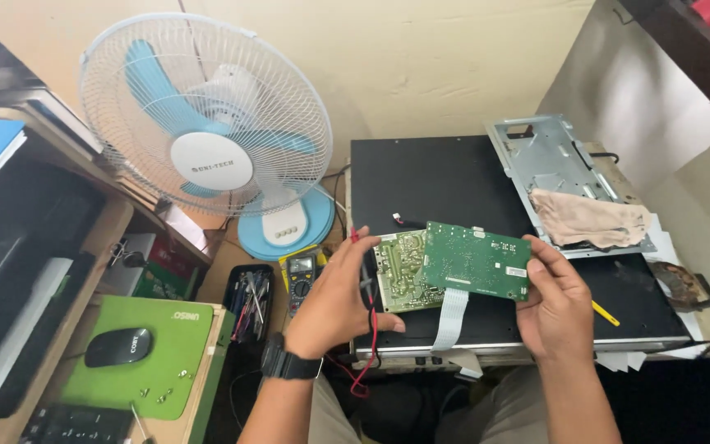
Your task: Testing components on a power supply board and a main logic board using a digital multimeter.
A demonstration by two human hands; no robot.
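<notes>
Green circuit boards (454, 267) held betw. left hand (334, 300) & right hand (556, 304) fingers.

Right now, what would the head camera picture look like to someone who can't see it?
Two hands, left hand and right hand, hold green circuit boards over a black panel. A white fan stands behind.

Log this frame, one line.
left hand: holds probe leads, touches pale board | right hand: holds green board | ribbon cable: hanging

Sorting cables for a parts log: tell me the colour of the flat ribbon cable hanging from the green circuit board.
The flat ribbon cable is white, seen in the head view.
</notes>
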